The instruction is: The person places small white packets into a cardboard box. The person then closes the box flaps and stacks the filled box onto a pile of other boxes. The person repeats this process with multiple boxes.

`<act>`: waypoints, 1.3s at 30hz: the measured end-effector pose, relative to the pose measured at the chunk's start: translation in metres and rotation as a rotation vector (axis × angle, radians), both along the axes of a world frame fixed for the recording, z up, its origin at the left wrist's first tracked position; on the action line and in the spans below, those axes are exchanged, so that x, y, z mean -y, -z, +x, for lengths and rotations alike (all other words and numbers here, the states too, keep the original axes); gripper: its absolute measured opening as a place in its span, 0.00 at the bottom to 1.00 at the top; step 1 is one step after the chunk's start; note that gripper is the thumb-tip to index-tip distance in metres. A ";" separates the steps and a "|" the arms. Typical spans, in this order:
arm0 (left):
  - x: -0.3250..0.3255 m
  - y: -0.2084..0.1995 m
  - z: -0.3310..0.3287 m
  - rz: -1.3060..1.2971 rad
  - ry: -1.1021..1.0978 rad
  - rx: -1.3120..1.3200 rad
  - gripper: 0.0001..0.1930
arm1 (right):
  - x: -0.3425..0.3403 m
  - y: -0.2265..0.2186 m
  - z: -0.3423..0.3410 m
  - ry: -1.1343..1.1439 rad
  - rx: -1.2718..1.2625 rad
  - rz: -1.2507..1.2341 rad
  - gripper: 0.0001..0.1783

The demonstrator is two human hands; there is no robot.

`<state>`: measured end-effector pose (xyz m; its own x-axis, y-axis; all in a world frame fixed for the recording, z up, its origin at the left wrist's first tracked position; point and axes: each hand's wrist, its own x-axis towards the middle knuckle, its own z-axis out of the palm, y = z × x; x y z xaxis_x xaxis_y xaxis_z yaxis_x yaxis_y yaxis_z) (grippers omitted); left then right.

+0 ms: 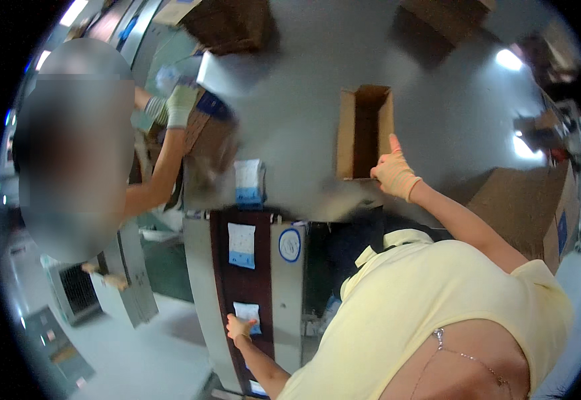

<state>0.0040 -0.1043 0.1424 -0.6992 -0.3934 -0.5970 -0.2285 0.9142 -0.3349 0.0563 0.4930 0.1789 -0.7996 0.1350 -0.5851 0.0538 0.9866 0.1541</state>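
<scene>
White-and-blue packet (248, 311) lies on the dark belt (245, 285), just ahead & R of my L hand (240, 328), long axis approx. along belt. L is nearer: fingers touch its edge, can't tell if gripping. R hand (397, 177) is at the open carton's (346, 137) near R corner, one finger out, grip unclear. Grey counter (297, 127) beyond; co-worker's gloved hand (182, 107) far L.

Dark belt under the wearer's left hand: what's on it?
On the dark belt: one fully visible white-and-blue packet, another packet partly covered by the wearer's left hand, and what looks like a third packet at the bottom edge. Whatever the left forearm covers is hidden.
</scene>
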 end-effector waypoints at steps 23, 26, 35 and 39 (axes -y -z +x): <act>-0.293 0.084 -0.248 1.274 0.006 0.236 0.39 | 0.002 -0.012 -0.006 -0.090 -0.023 -0.008 0.10; -0.382 0.056 -0.190 0.721 0.849 -0.180 0.32 | -0.008 -0.008 0.010 -0.045 -0.078 -0.057 0.08; -0.491 0.025 -0.121 0.660 1.187 -0.175 0.20 | -0.011 -0.026 0.008 -0.218 0.043 -0.012 0.12; -0.469 0.003 -0.163 1.599 0.349 -0.291 0.27 | -0.007 -0.016 0.015 -0.243 -0.040 0.071 0.14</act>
<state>-0.1590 0.3646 0.1397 -0.7693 0.6361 -0.0593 0.1646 0.2870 0.9437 0.0712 0.4997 0.1947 -0.8361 -0.0244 -0.5480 -0.1758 0.9582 0.2255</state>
